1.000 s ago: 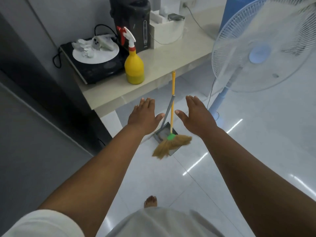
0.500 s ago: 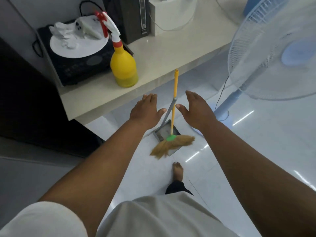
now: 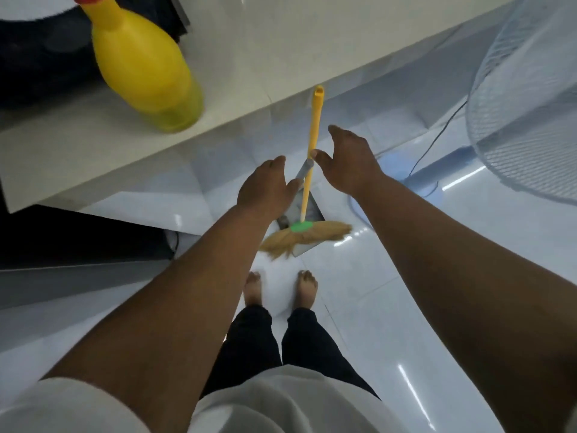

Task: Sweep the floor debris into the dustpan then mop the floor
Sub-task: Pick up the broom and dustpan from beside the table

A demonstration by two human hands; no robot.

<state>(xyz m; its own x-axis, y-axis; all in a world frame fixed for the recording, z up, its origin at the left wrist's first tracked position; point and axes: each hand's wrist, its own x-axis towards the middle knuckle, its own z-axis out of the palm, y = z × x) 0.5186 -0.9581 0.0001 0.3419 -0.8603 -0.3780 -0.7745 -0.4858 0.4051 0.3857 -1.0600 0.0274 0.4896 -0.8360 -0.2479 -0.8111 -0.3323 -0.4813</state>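
Two bare feet stand on the white floor. Just past them the broom and dustpan lean upright against the table edge. The left hand and right hand flank the handles, fingers spread, holding nothing. A yellow bottle stands on the table; a fan stands to the right.

A yellow bottle stands on a counter, up and left of the grip. A fan stands to its right.
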